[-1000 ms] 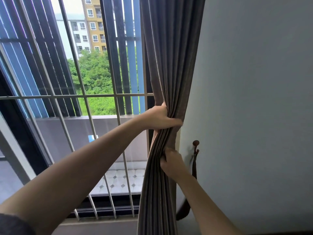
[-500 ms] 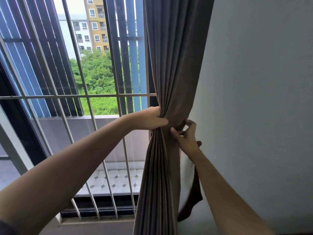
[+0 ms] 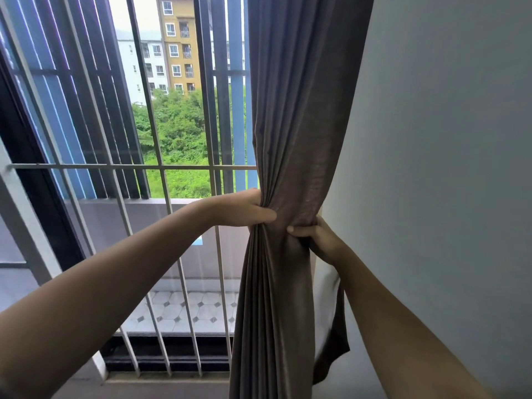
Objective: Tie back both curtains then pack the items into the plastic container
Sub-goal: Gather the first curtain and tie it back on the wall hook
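A person's left hand [image 3: 244, 209] gripped a brown curtain [image 3: 293, 133], with its fingers curled round the gathered folds from the window side. The right hand [image 3: 320, 240] clutched the same bunch just below and to the right. Its thumb lay across the front and its fingers were hidden behind the cloth. Above both hands the curtain hung broad; below them it fell in tight pleats. A dark strip of fabric [image 3: 336, 349] dangled under the right forearm against the grey wall [image 3: 446, 168]. White window bars [image 3: 115, 166] stood left of the left hand.
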A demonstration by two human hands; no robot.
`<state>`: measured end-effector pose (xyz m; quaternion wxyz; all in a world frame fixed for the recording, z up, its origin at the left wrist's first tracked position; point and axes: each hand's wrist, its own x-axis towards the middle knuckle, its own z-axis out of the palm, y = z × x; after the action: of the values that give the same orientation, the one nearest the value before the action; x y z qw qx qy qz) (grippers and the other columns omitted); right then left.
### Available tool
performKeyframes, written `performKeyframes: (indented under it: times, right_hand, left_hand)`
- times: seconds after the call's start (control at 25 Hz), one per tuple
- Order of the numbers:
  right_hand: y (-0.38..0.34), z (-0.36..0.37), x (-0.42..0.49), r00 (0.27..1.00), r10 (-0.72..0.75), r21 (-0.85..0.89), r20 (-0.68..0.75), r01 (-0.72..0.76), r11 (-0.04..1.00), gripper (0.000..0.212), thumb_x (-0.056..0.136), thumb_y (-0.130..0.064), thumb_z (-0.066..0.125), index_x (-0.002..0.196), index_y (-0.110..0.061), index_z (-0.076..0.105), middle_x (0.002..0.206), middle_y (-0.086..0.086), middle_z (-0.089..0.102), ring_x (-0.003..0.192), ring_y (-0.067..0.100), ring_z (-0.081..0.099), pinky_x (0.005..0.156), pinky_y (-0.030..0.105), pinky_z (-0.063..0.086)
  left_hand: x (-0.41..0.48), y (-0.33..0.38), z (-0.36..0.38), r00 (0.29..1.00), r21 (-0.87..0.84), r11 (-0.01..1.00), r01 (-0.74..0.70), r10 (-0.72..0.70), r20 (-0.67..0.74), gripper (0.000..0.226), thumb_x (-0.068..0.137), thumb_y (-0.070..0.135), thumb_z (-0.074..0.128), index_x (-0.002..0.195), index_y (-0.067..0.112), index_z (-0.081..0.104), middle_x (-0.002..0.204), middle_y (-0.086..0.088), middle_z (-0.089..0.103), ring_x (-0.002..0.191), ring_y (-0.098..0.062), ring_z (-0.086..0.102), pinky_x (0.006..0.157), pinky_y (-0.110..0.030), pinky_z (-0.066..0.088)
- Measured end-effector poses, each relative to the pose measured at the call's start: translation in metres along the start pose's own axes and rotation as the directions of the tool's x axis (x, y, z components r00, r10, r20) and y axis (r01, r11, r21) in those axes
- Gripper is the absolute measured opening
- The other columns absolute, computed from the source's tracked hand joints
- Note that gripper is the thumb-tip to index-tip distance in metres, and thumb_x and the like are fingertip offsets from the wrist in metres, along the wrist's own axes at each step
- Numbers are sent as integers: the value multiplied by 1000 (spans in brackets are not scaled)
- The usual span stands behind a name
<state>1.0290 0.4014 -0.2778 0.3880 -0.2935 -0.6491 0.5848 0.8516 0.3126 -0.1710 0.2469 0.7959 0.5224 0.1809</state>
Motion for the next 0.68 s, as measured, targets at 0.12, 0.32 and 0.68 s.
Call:
performKeyframes:
  times: [0.12, 0.32, 0.68]
  right_hand:
    - [-2, 2, -2, 1000, -18, -55, -23, 17, 998, 55, 65, -25, 78, 117, -14, 61, 117, 5, 67, 109, 24, 62, 100, 41, 47]
    - [-2, 18, -14, 971, -149, -131, -186, 126, 983, 29, 80, -18, 71, 104, -28, 59, 105, -10, 67, 94, 4, 64, 84, 19, 53]
    - [39, 45, -38, 871, -283, -497, -401, 53, 866, 37, 97, -30, 42, 128, -10, 41, 112, 2, 61, 99, 15, 60, 79, 13, 41]
  left_hand:
    - [-2, 0, 0, 1000, 11, 1000, 3, -3, 6, 11, 71, 20, 44, 61, 15, 46, 68, 0, 46, 62, -14, 44, 62, -30, 36]
    - [3, -3, 6, 995, 81, 996, 48, -40, -95, 19, 86, 13, 42, 68, 9, 47, 75, -9, 51, 68, -23, 48, 64, -32, 38]
    - [51, 2, 24, 929, -28, 968, 250, -248, -276, 64, 92, 12, 36, 148, 8, 4, 117, -17, 49, 94, -32, 54, 74, -36, 46]
